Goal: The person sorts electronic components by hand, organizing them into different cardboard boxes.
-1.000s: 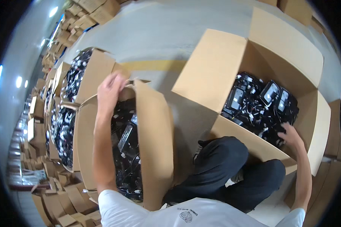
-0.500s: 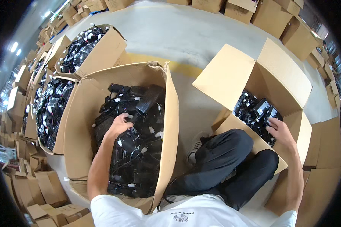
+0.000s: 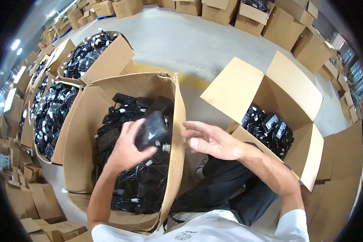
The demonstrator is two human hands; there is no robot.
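Left hand (image 3: 127, 150) reaches into the big open carton (image 3: 80, 139) at 8 o'clock; thumb and fingers stand apart at the near side of a dark, blurry black unit (image 3: 154, 128). Can't tell whether they grip it, or whether it's lifted or resting. That unit sits at 2 o'clock from the left hand, over the upper part of a heap of black cabled items (image 3: 137, 187), white connectors showing. Right hand (image 3: 218, 142) holds nothing: fingers spread, just beside the carton's 3 o'clock wall, pointing to 9 o'clock; contact with the wall unclear. Second open carton (image 3: 232, 88) at 3 o'clock, flaps out, holds black units with cables (image 3: 270, 125). 2 more cartons: 1 at 9 o'clock (image 3: 69, 135), 1 at 10 o'clock (image 3: 113, 58), both full of black cable bundles. Dark trousers (image 3: 230, 195) at 5 o'clock. Yellow floor stripe (image 3: 195, 83) near 12.
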